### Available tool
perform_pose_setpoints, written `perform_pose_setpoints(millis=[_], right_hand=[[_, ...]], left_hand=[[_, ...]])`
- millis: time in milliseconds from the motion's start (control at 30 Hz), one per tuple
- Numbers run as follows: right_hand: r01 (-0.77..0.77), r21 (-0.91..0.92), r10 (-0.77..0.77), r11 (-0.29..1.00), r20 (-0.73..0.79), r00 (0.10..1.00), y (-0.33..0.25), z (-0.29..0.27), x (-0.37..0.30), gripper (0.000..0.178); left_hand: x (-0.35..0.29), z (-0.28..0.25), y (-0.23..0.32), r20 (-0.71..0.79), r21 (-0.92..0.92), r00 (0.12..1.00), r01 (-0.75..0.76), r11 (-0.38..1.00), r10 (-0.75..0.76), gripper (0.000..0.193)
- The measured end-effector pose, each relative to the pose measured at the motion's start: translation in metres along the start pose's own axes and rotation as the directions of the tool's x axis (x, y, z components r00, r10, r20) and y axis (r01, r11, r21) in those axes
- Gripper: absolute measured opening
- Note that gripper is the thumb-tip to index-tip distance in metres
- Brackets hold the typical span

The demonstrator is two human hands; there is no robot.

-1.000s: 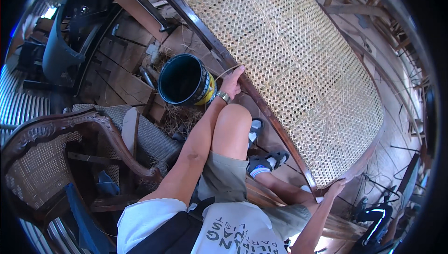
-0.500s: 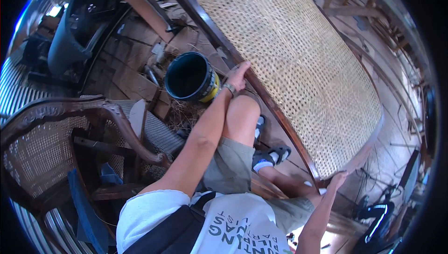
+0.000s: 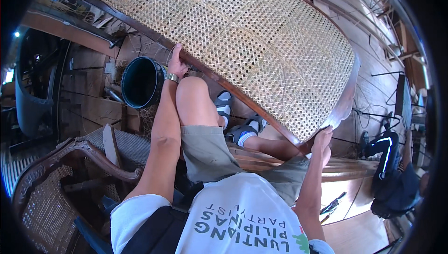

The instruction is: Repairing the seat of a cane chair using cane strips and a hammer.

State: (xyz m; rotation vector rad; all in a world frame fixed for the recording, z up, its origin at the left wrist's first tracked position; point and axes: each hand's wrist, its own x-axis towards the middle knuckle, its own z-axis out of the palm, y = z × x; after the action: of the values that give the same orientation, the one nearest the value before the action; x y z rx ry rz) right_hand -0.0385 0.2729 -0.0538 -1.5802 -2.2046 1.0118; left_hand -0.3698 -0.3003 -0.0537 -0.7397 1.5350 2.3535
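A long woven cane panel (image 3: 261, 44) in a dark wooden frame slants across the space before me, close to my knees. My left hand (image 3: 176, 63) grips the near rail of the frame about halfway along, its thumb lying over the edge. At the panel's near right corner, my right hand (image 3: 322, 139) is closed round the frame end; its fingers are partly hidden. A strip of pale, translucent-looking material (image 3: 344, 100) runs along the panel's right end.
A dark bucket (image 3: 125, 83) stands beside my left forearm. To the lower left is a carved wooden chair (image 3: 100, 160) with cane panels. A person in dark clothes (image 3: 396, 186) is at the right. Tools (image 3: 332, 205) lie on a pale surface near my right arm.
My view has turned, so bucket and chair appear farther left. The panel lies more crosswise in the picture. Both hands keep their hold on its frame.
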Motion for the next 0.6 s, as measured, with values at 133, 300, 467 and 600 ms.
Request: perform_pose_setpoints(millis=[133,300,467,600], right_hand=[[-0.007,-0.003,0.007,1.000,-0.030,1.000,-0.002,-0.007,-0.012,0.077],[-0.042,0.045,0.043,0.998,-0.037,0.998,-0.008,-0.005,-0.020,0.075],[-0.050,0.096,0.054,0.994,-0.049,0.997,-0.002,0.002,-0.012,0.076],[-0.022,0.056,0.022,0.998,0.004,1.000,0.011,0.004,-0.001,0.075]], left_hand=[[0.008,0.000,0.005,0.024,0.018,1.000,0.018,1.000,-0.019,0.057],[0.008,0.002,0.007,0.052,0.016,0.999,0.000,1.000,-0.001,0.057],[0.007,-0.003,0.012,0.095,0.021,0.995,0.025,0.999,-0.027,0.052],[0.008,-0.015,0.029,0.175,0.181,0.975,0.103,0.978,-0.135,0.042]])
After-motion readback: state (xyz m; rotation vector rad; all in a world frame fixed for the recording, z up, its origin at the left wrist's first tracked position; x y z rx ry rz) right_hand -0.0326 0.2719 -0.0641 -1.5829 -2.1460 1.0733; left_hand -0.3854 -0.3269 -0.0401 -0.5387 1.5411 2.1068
